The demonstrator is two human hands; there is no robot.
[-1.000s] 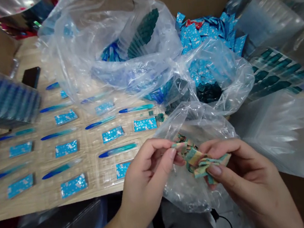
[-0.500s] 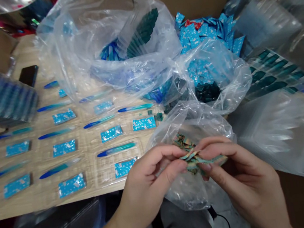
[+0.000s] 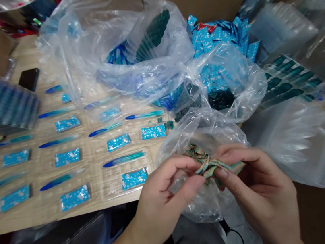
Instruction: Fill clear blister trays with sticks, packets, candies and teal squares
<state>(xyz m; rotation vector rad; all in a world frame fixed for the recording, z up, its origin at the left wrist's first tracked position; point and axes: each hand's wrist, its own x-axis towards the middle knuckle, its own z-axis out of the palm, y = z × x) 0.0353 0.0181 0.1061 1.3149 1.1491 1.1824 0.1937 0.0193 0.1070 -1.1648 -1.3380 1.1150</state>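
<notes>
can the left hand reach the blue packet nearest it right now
Probably yes: the blue packet lies close by with nothing visibly blocking the way, but the left hand is busy holding patterned strips.

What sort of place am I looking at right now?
Probably a small hand-packing workstation. Clear plastic trays lie in rows on the tabletop, several holding a blue-teal stick and a blue packet, and a heap of similar packets lies toward the back.
</notes>
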